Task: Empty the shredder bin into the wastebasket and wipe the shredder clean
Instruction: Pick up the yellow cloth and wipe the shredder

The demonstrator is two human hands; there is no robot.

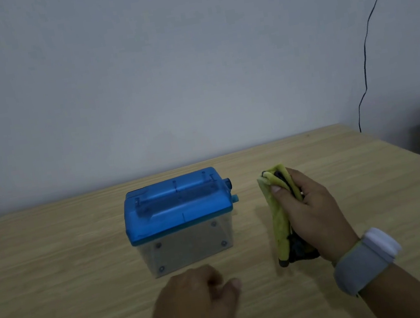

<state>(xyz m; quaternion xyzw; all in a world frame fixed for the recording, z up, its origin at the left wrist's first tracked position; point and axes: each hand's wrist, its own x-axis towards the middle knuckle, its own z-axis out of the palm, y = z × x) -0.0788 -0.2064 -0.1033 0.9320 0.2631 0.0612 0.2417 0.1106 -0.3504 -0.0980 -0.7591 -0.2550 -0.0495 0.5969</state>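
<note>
Right hand (312,214) grips a folded cloth (281,219), ready to wipe the shredder (179,218) on the desk (55,265); left hand (196,304), loosely curled, holds nothing.

Blue-lidded shredder (179,218) with clear bin, upright on table, folded yellow cloth (280,219) well right.

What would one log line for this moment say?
right hand: grips cloth | left hand: empty, near shredder | wiping: not begun
</note>
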